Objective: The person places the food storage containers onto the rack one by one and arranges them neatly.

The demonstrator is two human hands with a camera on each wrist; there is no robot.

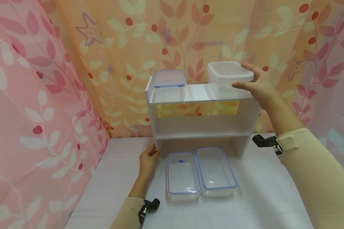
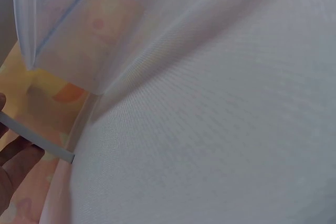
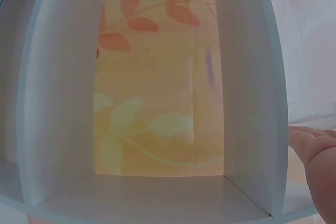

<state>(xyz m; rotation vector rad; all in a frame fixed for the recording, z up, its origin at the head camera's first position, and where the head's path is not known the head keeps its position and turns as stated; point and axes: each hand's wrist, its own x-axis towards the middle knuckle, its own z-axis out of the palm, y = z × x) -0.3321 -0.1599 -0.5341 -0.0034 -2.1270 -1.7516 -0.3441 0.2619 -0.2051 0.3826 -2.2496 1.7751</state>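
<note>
A white two-tier shelf [image 1: 202, 125] stands on the table. My left hand [image 1: 148, 161] pinches the lower part of its left side panel [image 2: 44, 142], with thumb and fingers on either side of the board. At the right end of the top board, my right hand [image 1: 259, 83] holds a clear food container with a white lid [image 1: 229, 70], thumb at the front and fingers round the right back corner. In the right wrist view only part of the right hand [image 3: 317, 153] shows, beyond the shelf board; the container is out of sight there.
A clear food container with a blue-rimmed lid [image 1: 169, 79] sits at the left end of the top board. Two more blue-rimmed containers, one left [image 1: 183, 178] and one right [image 1: 216, 171], lie side by side before the shelf. Patterned curtains [image 1: 126, 47] surround the white-covered table [image 1: 111, 190].
</note>
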